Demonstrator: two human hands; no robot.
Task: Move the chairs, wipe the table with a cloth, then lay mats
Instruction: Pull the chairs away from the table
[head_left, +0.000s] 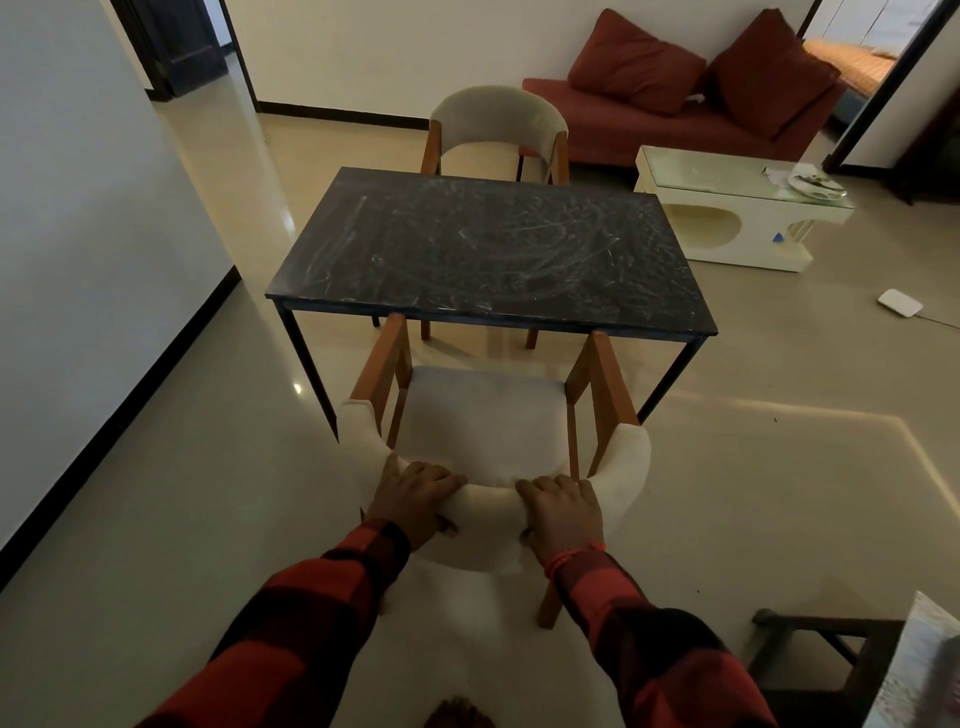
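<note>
Both hands (415, 499) grip near chair (483, 415), facing table (483, 249).

Sofa: red sofa (649, 127) against the far wall
Cushions: two red cushions (636, 62) leaning on it
Coffee table: cream coffee table (727, 228) before the sofa
Floor: white flat device (900, 303), cabled
</note>
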